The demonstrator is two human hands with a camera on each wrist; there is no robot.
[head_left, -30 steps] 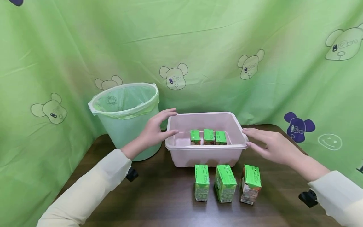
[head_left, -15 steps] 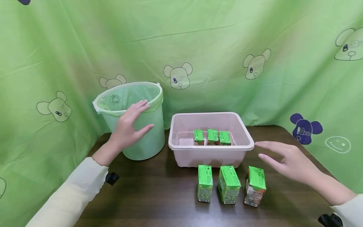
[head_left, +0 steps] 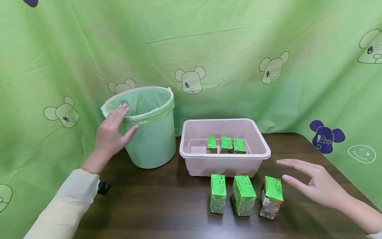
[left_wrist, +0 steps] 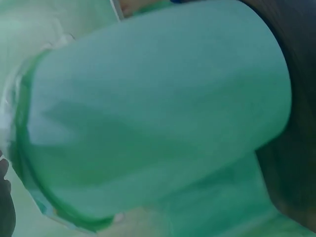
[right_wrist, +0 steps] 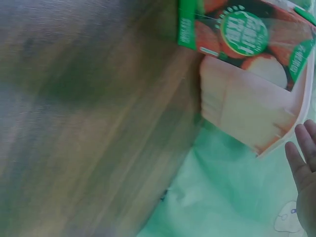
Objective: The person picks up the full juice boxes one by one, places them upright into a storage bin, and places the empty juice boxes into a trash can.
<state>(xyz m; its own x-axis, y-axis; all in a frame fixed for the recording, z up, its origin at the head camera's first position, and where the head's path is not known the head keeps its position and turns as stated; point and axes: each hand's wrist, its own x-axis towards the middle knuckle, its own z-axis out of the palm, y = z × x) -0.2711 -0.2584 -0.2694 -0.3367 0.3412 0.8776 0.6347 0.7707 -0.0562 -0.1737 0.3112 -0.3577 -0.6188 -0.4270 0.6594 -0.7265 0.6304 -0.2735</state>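
Note:
My left hand (head_left: 110, 134), fingers extended and thumb apart, is in front of the left side of a light green trash bin (head_left: 152, 142) lined with a clear bag; whether it touches the bin I cannot tell. In the left wrist view the bin's side (left_wrist: 158, 108) fills most of the picture. My right hand (head_left: 316, 182) hovers with nothing in it, just right of the rightmost juice carton (head_left: 273, 189). Two more cartons stand to its left, a middle carton (head_left: 244, 187) and a left carton (head_left: 218, 186). The right wrist view shows a carton's fruit-printed side (right_wrist: 247, 39).
A pale pink plastic basin (head_left: 223, 166) stands behind the row, with three green-topped cartons (head_left: 226, 143) inside. All rest on a dark wooden table (head_left: 161, 205). A green printed curtain (head_left: 226, 43) hangs close behind the bin and basin.
My left hand has moved left from the basin's left side to the bin. The right hand has left the basin's right rim and come nearer, beside the rightmost carton.

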